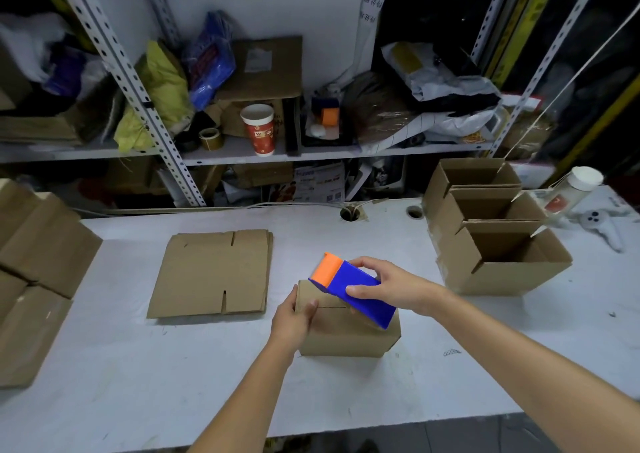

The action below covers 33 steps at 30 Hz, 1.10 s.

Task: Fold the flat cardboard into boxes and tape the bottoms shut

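Observation:
A small folded cardboard box [346, 335] stands on the white table [138, 366] with its closed flaps facing up. My left hand [294, 317] grips the box's left top edge. My right hand [388, 286] holds a blue tape dispenser [356, 290] with an orange front, laid across the top of the box over the flap seam. A stack of flat cardboard blanks [211, 272] lies to the left of the box.
Three open boxes [498, 231] sit in a row at the right. More cardboard [38, 262] is piled at the left edge. A white-capped bottle [571, 189] and a white controller [602, 227] lie far right. Cluttered metal shelves [242, 106] stand behind the table.

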Tool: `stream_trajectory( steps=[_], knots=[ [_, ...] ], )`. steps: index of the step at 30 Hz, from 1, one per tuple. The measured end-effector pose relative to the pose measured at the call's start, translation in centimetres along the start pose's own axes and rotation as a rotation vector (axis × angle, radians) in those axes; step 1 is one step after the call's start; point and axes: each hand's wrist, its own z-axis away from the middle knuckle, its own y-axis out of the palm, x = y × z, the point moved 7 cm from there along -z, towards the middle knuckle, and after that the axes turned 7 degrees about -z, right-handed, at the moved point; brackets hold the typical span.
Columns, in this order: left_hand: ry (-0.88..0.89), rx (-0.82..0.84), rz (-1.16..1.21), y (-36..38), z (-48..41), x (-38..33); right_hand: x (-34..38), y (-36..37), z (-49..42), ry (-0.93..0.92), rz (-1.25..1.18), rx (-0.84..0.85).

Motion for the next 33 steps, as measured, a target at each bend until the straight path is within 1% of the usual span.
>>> stream_trajectory(
  steps=[4, 9, 15, 20, 23, 26, 28, 31, 33],
  knots=[
    [-0.012, -0.002, -0.009, 0.0, 0.1, -0.1, 0.7, -1.0, 0.8, -0.006, 0.118, -0.007],
    [0.004, 0.011, -0.035, 0.0, -0.1, 0.1, 0.8, -1.5, 1.3, 0.099, 0.312, 0.078],
    [0.016, 0.011, -0.054, -0.2, 0.6, -0.7, 1.6, -0.6, 0.3, 0.102, 0.360, 0.148],
    [0.034, 0.005, -0.051, -0.2, 1.8, -2.4, 2.3, 0.0, -1.2, 0.122, 0.373, 0.242],
    [0.043, 0.001, -0.057, -0.3, 2.1, -2.9, 2.7, 0.4, -1.6, 0.140, 0.434, 0.291],
    [0.022, -0.007, -0.038, -0.3, 2.1, -2.9, 2.8, 0.6, -1.8, 0.156, 0.498, 0.310],
    [-0.022, 0.003, -0.029, -0.4, 2.3, -3.1, 2.8, 0.7, -2.0, 0.155, 0.526, 0.315],
    [-0.049, 0.087, -0.096, -1.0, 3.1, -4.2, 2.6, 0.7, -2.1, 0.147, 0.532, 0.316],
    [-0.032, 0.054, -0.112, -2.6, 3.4, -5.1, 2.4, 0.5, -2.2, 0.142, 0.517, 0.312]
  ],
)
